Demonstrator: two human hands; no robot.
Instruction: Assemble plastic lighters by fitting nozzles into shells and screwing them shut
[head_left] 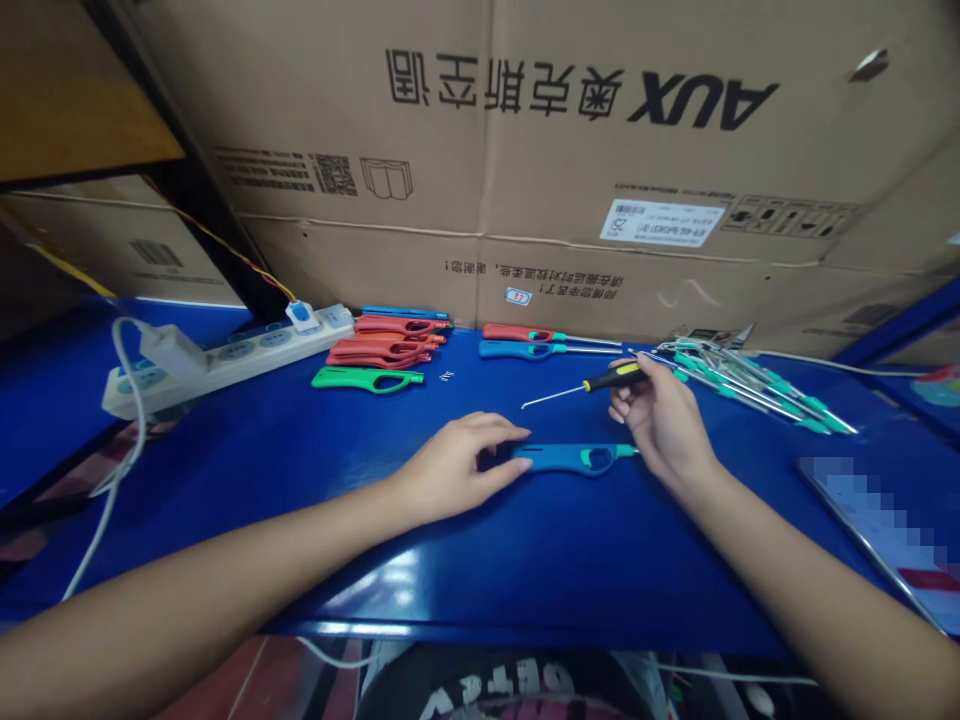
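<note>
My left hand (457,465) has its thumb and fingers around the rear end of a blue gas lighter (559,458), which lies on the blue table with its turquoise trigger and nozzle end pointing right. My right hand (670,415) grips the black-and-yellow handle of a screwdriver (611,377). Its thin shaft points left, above the lighter, and the tip looks slightly bent. Part of the lighter's metal tube is hidden by my right hand. Small metal bits (447,376), likely screws, lie beyond my left hand.
Red lighter handles (379,352) and a green one (367,379) lie back left, beside a white power strip (236,350). A red lighter (517,333) with its tube lies at the back. Metal tubes with turquoise parts (750,380) are piled right. A cardboard box (525,200) stands behind.
</note>
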